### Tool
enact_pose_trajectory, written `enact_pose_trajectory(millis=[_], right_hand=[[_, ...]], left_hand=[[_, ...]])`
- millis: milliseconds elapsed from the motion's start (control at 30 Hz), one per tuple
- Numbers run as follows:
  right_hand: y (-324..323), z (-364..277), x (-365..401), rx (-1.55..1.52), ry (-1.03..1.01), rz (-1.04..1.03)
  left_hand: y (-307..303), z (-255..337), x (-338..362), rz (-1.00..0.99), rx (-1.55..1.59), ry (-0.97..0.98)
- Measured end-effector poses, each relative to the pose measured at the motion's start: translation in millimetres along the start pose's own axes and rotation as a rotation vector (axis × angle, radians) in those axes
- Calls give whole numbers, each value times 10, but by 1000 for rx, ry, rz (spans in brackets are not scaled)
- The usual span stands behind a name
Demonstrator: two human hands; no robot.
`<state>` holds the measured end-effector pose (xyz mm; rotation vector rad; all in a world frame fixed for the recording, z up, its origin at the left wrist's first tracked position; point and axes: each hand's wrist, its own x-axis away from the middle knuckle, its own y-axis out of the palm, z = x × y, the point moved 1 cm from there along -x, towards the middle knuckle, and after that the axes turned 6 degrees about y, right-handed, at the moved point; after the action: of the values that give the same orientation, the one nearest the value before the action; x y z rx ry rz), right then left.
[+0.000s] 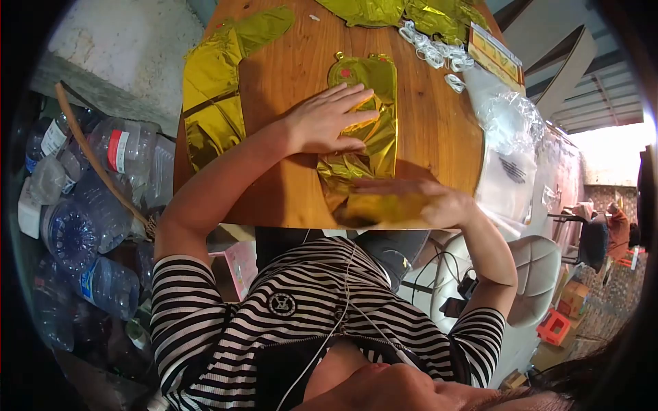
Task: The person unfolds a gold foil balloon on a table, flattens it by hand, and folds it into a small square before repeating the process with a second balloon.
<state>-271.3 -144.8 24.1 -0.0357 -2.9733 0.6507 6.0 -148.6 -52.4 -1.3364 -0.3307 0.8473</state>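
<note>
A flat gold foil balloon [384,89] lies on the wooden table in front of me, with two small tabs and a red mark at its far end. My left hand [332,120] rests flat on it, fingers stretched out. Nearer the table's edge, my right hand [432,205] is smeared by motion over the balloon's creased lower end. Whether its fingers grip the foil cannot be made out. To the left, another gold foil piece [214,130] lies bent on the table.
More gold foil [363,10] lies at the table's far side, beside white string bundles [435,51] and a yellow printed card [495,56]. Clear plastic bags [507,123] sit on the right. Plastic bottles [89,198] pile up left of the wooden table [274,75]; a chair [531,281] stands right.
</note>
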Motion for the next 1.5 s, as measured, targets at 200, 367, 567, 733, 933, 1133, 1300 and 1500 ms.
enact_pose_trajectory(millis=[200,367,567,733,933,1133,1300,1500], right_hand=[[-723,-33,-138,-314,1008,206],[-969,698,-517,-869,704,429],[-1075,741,-495,-714,841,348],[-379,611,-70,-537,322,837],[368,303,46,-603,420,979],[314,214,-248,-449,330,1054],[120,395,-281,-678,340,955],[307,259,-93,-623,314,1070]], left_hand=[[288,-241,26,112,-26,104],[-10,-37,-42,24,357,-149],[-82,-5,0,94,270,-105],[-22,-28,0,37,102,-35],[-41,-19,19,-35,3,-22],[8,-41,11,27,-98,15],[-107,0,-6,-28,332,-171],[-38,-18,33,-27,251,-176]])
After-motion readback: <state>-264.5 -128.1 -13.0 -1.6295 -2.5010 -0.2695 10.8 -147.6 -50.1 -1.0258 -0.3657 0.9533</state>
